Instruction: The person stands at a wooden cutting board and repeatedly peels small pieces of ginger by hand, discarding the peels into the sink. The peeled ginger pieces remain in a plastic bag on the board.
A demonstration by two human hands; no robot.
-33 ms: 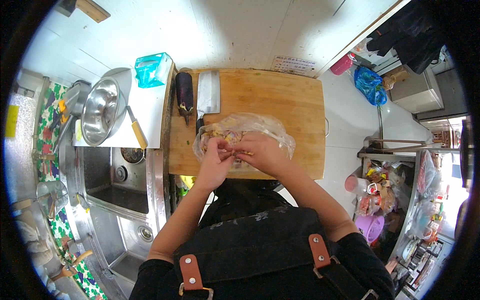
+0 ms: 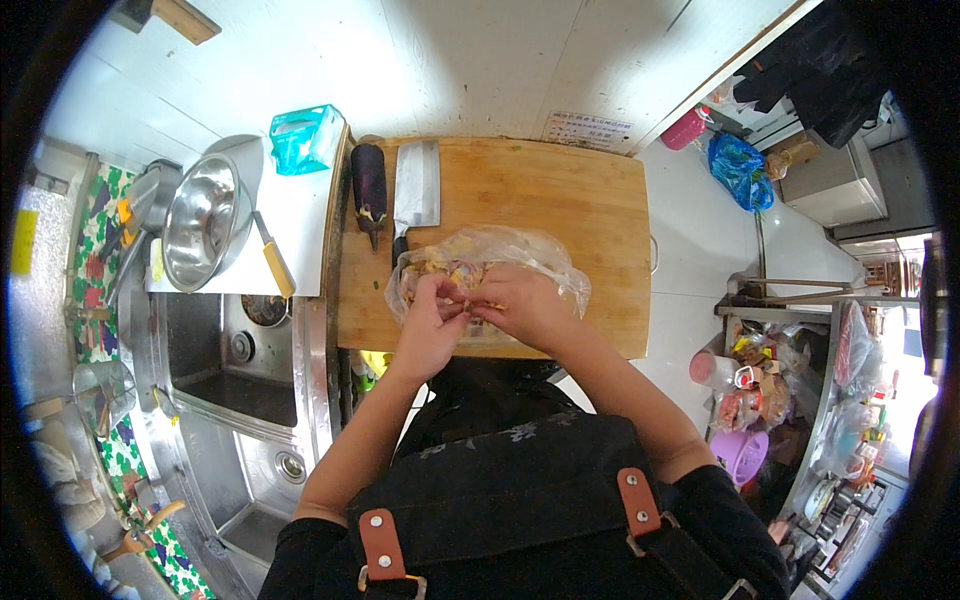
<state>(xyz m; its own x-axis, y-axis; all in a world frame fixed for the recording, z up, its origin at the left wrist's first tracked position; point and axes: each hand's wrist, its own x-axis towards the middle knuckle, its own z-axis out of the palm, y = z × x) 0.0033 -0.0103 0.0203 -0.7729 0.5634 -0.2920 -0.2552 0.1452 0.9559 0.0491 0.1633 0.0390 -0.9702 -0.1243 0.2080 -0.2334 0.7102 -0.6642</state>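
Note:
A clear plastic bag (image 2: 545, 252) lies open near the front of the wooden cutting board (image 2: 560, 190). Small yellowish and purplish pieces (image 2: 452, 270) fill it; their kind is not clear. Over the bag's near side, my left hand (image 2: 430, 318) and my right hand (image 2: 522, 303) meet with bent fingers. Both pinch at something small between them, mostly hidden by the fingers. Behind the bag rests a cleaver (image 2: 418, 185), its dark handle toward me and partly beside the bag. To its left is a dark purple eggplant (image 2: 369, 182), stem end toward me.
On the white surface at left stand a steel bowl (image 2: 198, 222), a yellow-handled knife (image 2: 275, 265) and a teal packet (image 2: 303, 142). A steel sink (image 2: 297, 370) lies nearer on that side. At right are a blue bag (image 2: 738, 170) and a cluttered shelf with a lilac basket (image 2: 738, 455).

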